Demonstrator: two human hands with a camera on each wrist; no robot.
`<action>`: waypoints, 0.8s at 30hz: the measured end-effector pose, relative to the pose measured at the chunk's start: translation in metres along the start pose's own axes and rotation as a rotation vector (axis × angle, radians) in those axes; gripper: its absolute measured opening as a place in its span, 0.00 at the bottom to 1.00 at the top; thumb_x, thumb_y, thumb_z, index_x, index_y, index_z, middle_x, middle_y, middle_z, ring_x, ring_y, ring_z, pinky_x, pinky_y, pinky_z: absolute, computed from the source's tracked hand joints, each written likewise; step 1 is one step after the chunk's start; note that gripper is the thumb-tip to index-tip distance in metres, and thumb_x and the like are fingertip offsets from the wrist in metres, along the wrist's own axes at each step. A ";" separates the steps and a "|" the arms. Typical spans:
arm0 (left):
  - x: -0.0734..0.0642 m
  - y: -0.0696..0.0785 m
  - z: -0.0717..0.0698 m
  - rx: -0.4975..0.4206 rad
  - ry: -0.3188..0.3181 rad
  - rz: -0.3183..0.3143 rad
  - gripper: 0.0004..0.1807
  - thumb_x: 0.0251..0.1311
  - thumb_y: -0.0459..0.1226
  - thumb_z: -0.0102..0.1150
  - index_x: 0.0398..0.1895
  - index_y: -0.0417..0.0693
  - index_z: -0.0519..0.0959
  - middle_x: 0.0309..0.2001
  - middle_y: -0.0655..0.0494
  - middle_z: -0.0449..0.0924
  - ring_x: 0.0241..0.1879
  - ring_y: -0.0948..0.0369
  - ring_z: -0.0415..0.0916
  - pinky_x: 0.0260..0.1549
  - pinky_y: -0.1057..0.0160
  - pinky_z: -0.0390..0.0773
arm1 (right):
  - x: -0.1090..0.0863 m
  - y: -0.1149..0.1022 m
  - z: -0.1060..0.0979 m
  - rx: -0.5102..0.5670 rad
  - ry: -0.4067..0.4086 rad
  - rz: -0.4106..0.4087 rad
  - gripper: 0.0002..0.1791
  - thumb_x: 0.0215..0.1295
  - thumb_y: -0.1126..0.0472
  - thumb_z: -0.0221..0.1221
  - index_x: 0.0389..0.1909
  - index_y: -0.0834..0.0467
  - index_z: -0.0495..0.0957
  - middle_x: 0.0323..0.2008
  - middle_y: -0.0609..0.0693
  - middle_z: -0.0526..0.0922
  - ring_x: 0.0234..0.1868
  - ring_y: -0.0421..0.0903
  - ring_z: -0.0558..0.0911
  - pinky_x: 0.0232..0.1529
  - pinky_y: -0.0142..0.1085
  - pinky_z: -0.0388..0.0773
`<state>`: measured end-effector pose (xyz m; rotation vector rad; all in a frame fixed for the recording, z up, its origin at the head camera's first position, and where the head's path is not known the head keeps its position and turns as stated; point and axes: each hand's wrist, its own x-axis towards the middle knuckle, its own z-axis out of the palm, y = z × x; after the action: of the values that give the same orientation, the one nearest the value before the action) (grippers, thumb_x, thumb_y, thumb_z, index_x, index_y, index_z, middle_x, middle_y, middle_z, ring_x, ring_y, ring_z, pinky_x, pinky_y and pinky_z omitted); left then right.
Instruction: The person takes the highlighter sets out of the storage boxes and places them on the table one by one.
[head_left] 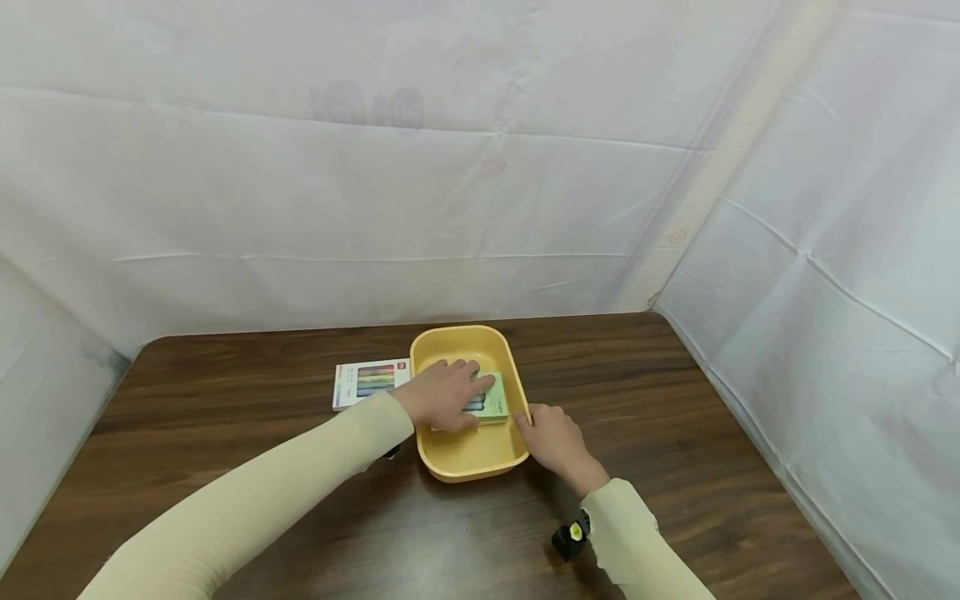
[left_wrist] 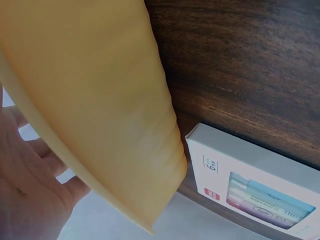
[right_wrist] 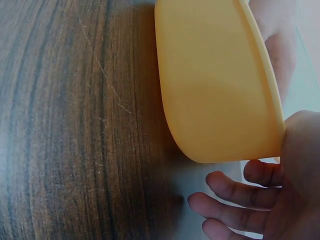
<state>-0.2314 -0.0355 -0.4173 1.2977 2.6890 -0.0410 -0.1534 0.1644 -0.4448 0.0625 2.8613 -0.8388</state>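
Observation:
A yellow plastic basin (head_left: 468, 461) stands on the table, with a light green box (head_left: 495, 402) lying inside it. Over that box reaches my left hand (head_left: 441, 395), its fingers spread across the top and partly hiding it. My right hand (head_left: 557, 442) holds the basin's right rim, the thumb at the inner side and the other fingers outside. In the right wrist view those fingers (right_wrist: 235, 192) show beside the basin's end wall. A white box of coloured pens (head_left: 351, 385) lies flat just left of the basin, near my left forearm.
The dark wood-grain table (head_left: 225, 417) extends around the basin. White sheeting (head_left: 337, 208) hangs behind the table and along both sides. A black wrist device (head_left: 570, 540) is strapped under my right sleeve.

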 end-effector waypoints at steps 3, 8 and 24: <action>-0.002 -0.001 -0.002 0.013 0.024 -0.003 0.36 0.61 0.56 0.54 0.71 0.56 0.62 0.64 0.49 0.67 0.60 0.54 0.69 0.55 0.49 0.71 | 0.002 -0.001 0.000 0.009 -0.005 -0.010 0.16 0.73 0.51 0.48 0.34 0.56 0.79 0.17 0.47 0.73 0.16 0.42 0.71 0.18 0.34 0.66; -0.003 -0.001 -0.004 0.041 0.057 -0.004 0.35 0.61 0.57 0.54 0.71 0.56 0.63 0.63 0.49 0.68 0.60 0.54 0.69 0.55 0.48 0.70 | 0.003 -0.001 0.000 -0.003 -0.013 -0.015 0.16 0.73 0.51 0.48 0.33 0.56 0.78 0.17 0.48 0.73 0.16 0.43 0.71 0.18 0.35 0.66; -0.009 -0.001 -0.007 0.053 0.118 -0.002 0.35 0.61 0.57 0.52 0.70 0.58 0.65 0.63 0.49 0.69 0.61 0.54 0.69 0.57 0.50 0.69 | 0.003 0.007 -0.002 -0.013 0.013 0.012 0.17 0.73 0.51 0.47 0.32 0.56 0.79 0.17 0.48 0.74 0.16 0.43 0.72 0.19 0.35 0.66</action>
<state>-0.2276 -0.0425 -0.4086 1.3538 2.8056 -0.0377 -0.1562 0.1716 -0.4472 0.0833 2.8750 -0.8212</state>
